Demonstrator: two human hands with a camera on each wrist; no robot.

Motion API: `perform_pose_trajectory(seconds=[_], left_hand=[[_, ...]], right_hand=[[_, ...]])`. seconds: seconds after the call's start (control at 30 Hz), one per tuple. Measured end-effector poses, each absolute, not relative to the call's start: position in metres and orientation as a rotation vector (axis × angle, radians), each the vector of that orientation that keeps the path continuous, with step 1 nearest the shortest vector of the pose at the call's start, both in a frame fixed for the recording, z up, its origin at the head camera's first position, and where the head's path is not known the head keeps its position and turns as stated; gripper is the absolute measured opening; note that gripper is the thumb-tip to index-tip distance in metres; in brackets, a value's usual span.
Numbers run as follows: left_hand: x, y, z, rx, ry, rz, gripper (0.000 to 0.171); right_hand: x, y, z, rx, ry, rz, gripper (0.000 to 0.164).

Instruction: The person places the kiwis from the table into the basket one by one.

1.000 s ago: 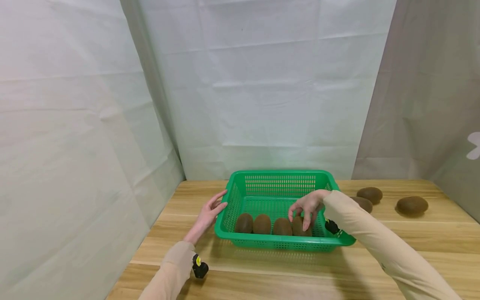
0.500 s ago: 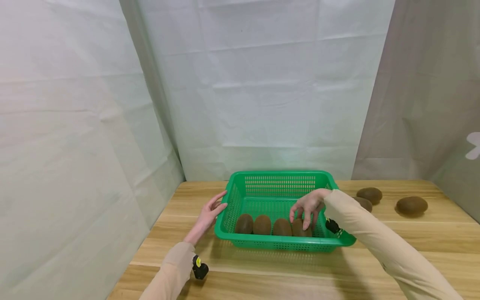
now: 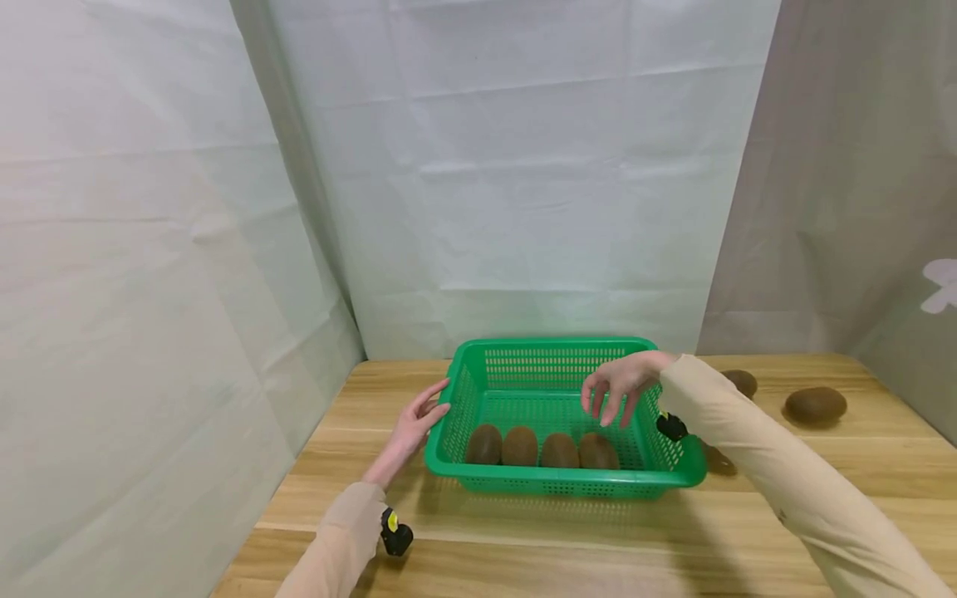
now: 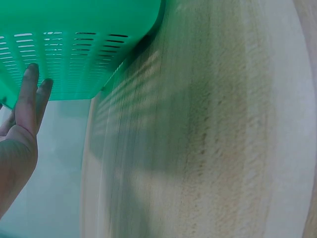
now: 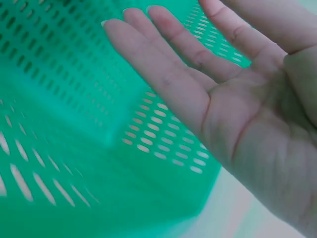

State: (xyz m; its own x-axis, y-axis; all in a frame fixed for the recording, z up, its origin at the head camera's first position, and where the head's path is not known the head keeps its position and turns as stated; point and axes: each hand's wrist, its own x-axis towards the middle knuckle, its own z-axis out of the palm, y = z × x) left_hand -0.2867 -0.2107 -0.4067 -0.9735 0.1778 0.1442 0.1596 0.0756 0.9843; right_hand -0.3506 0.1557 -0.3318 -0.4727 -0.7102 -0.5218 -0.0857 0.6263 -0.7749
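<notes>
Several brown kiwis [image 3: 560, 451] lie side by side along the near wall of a green plastic basket [image 3: 553, 476]. Over the basket's right half, my right hand [image 3: 620, 388] hovers with its fingers loosely spread, above the rightmost kiwi [image 3: 599, 452]. The right wrist view shows the palm holding nothing, the fingers [image 5: 158, 74] extended in front of the basket's perforated wall. At the basket's left end, my left hand [image 3: 410, 427] touches the rim. Its fingers [image 4: 27, 99] look nearly straight against the outer side in the left wrist view.
On the wooden table [image 3: 523, 548], right of the basket, lie an oval kiwi [image 3: 816, 405] and another kiwi [image 3: 742, 382] partly behind my right sleeve [image 3: 755, 432]. A pale cloth [image 3: 523, 183] hangs behind the table, with another cloth [image 3: 149, 291] on the left.
My right hand has let go of the rightmost kiwi in the basket and risen above it, slightly to the right. The left hand stays at the rim.
</notes>
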Motion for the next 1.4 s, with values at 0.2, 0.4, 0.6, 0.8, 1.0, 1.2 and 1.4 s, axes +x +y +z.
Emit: perform_pose_trajectory(seconds=[0.2, 0.4, 0.6, 0.8, 1.0, 1.2, 1.4], left_hand=[[-0.281, -0.208, -0.4, 0.334, 2.345, 2.049, 0.048], [-0.287, -0.214, -0.41, 0.337, 2.291, 2.109, 0.05], [-0.297, -0.219, -0.426, 0.343, 2.296, 2.149, 0.049], [-0.29, -0.217, -0.419, 0.343, 2.294, 2.144, 0.049], [-0.282, -0.212, -0.402, 0.336, 2.324, 2.081, 0.049], [-0.282, -0.211, -0.402, 0.349, 2.315, 2.071, 0.049], [-0.285, -0.212, -0.405, 0.348, 2.289, 2.086, 0.05]], right_hand=[[-0.353, 0.171, -0.319, -0.658, 1.941, -0.95, 0.027], [-0.354, 0.187, -0.312, -0.77, 2.049, -0.968, 0.024], [-0.352, 0.203, -0.31, -0.877, 2.218, -1.032, 0.019], [-0.348, 0.227, -0.313, -0.912, 2.322, -1.159, 0.018], [-0.339, 0.257, -0.319, -0.935, 2.451, -1.254, 0.022], [-0.329, 0.29, -0.333, -0.91, 2.546, -1.38, 0.02], [-0.317, 0.319, -0.349, -0.843, 2.644, -1.48, 0.015]])
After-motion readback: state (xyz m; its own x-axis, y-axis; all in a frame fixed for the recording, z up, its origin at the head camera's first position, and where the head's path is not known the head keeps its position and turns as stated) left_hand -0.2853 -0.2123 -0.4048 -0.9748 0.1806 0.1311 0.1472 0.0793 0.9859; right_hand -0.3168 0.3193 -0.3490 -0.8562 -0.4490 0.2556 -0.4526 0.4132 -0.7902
